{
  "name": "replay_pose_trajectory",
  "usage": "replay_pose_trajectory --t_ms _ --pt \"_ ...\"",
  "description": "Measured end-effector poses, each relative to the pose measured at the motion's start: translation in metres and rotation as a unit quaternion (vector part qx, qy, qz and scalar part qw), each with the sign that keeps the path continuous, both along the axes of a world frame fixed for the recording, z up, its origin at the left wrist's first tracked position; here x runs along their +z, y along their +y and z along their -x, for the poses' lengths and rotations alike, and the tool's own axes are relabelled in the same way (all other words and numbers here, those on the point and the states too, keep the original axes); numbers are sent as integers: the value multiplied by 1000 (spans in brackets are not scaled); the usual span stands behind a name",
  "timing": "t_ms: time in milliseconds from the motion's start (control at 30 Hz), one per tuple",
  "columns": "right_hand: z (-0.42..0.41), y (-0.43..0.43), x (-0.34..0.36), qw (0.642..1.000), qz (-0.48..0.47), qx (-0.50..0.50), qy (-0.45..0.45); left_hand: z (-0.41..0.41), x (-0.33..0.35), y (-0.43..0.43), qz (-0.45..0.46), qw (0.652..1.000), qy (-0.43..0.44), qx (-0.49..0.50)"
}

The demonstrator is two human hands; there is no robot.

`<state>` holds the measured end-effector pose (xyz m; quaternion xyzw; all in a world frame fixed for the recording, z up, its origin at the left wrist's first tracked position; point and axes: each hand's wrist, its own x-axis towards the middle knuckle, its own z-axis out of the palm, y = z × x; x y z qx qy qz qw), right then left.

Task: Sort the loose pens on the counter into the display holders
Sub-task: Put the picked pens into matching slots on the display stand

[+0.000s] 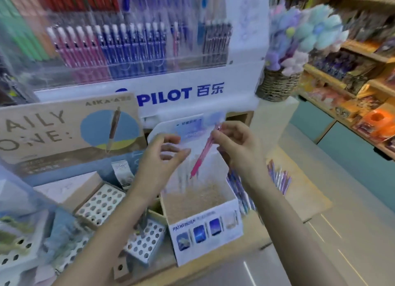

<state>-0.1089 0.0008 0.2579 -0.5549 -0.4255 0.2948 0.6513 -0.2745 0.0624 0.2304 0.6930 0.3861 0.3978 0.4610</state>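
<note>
My right hand (237, 144) pinches a pink pen (203, 153) near its top end, tip pointing down over a white open-topped display box (203, 228) marked PATHFINDER. My left hand (162, 157) hovers just left of the pen with fingers loosely curled and holds nothing. Several loose pens (280, 178) with blue and purple barrels lie on the counter to the right of the box. A perforated holder (100, 204) with round holes stands left of the box, and a smaller one (145, 243) sits in front.
A tall Pilot display rack (132, 50) filled with pink and blue pens rises behind. A cardboard sign (64, 129) stands at left. A wicker basket (277, 86) of plush toys sits at right, with shelves (352, 82) of goods beyond an aisle.
</note>
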Motion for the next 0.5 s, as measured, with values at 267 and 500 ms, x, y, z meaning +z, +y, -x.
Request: replay_pose_trajectory --t_ms 267,500 --pt "-58 47 67 991 -114 28 -59 -8 95 59 -375 895 130 203" --pt "-49 77 140 962 -265 -23 -59 -16 150 85 -464 822 257 205"
